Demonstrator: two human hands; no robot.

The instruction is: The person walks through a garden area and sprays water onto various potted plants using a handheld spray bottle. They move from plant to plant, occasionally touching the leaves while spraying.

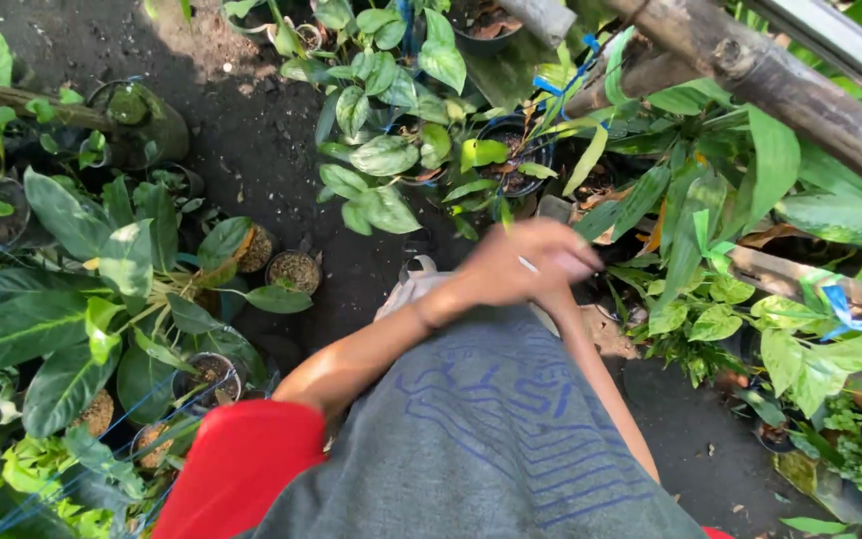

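While the left hand [511, 268] and right hand [563, 262] blur together, pinching a thin pale stick [529, 265] at twelve o'clock above the gray shirt [491, 419], it looks light, stiff, best pinched mid-length

No packages, labels, signs or screens in view. Nothing boxed or wrapped among the potted plants, nothing tagged, nothing posted on the bamboo poles, from nine through three o'clock.
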